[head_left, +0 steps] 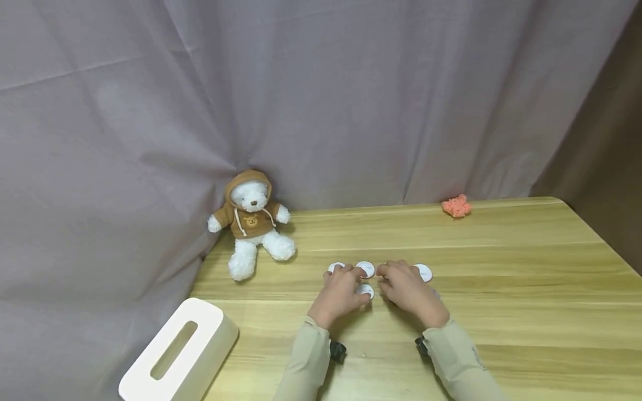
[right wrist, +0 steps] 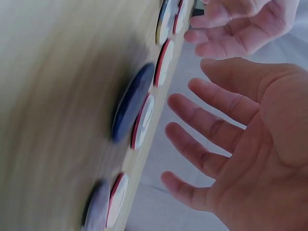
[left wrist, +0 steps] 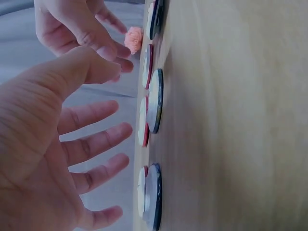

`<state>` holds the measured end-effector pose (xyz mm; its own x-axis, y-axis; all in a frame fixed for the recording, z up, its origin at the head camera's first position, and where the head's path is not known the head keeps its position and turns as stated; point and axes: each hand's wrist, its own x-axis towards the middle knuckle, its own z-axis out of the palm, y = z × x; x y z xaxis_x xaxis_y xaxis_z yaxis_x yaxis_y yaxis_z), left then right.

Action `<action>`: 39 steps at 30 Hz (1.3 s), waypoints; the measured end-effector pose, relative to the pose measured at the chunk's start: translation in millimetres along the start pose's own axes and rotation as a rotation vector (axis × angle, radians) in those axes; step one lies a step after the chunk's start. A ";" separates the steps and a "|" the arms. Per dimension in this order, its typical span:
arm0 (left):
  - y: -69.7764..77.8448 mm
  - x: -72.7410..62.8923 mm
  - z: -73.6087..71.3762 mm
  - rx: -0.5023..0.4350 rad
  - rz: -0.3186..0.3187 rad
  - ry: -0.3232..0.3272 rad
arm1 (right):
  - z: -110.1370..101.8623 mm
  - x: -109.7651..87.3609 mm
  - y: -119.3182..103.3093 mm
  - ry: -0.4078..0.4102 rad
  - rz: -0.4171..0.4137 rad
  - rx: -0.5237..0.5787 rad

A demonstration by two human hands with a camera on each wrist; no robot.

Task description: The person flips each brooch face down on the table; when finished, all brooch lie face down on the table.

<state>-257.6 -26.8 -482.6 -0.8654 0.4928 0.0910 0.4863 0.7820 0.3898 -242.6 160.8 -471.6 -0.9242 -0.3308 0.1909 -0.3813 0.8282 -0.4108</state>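
Observation:
Several flat round discs with white faces lie on the wooden table in two rows; in the wrist views some have red rims and others dark rims. My left hand (head_left: 340, 294) is over the left discs, near a white disc (head_left: 365, 269) at the back and another disc (head_left: 366, 291) in front. To its right, my right hand (head_left: 408, 288) is above the middle discs, with one white disc (head_left: 423, 272) showing beyond it. Fingers of both hands are spread and hold nothing. A dark disc (right wrist: 133, 102) looks tilted and blurred in the right wrist view.
A white teddy bear (head_left: 254, 217) in a brown hoodie sits at the back left against the grey curtain (head_left: 341, 100). A white tissue box (head_left: 205, 317) with a slot stands at the front left. At the back edge lies a coral-coloured fluffy bundle (head_left: 456, 206).

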 end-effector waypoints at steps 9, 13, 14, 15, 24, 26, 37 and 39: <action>5.7 5.7 2.6 0.022 0.014 0.025 | -15.3 -7.1 11.9 -0.007 0.030 -0.011; 10.0 8.6 3.8 0.006 0.015 0.015 | -19.3 -10.7 14.5 -0.019 0.042 -0.003; 11.4 9.3 4.0 -0.003 0.016 0.011 | -20.2 -11.7 14.9 -0.027 0.048 0.001; 12.8 10.2 4.5 -0.003 0.017 0.006 | -20.8 -12.7 15.4 -0.037 0.055 0.003; 25.2 16.7 11.8 0.009 0.027 -0.032 | -23.2 -17.9 18.8 -0.119 0.112 0.019; 27.5 17.6 13.5 0.015 0.031 -0.030 | -22.9 -19.0 19.9 -0.122 0.114 0.020; 33.9 16.8 19.0 0.024 0.064 -0.038 | -18.0 -20.9 20.5 -0.095 0.052 0.008; 35.1 17.1 19.5 0.039 0.077 -0.035 | -17.4 -21.3 21.0 -0.097 0.049 0.010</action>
<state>-252.9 16.6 -485.2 -0.8207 0.5646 0.0869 0.5562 0.7551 0.3470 -230.6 193.1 -468.8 -0.9393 -0.3328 0.0834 -0.3355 0.8400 -0.4264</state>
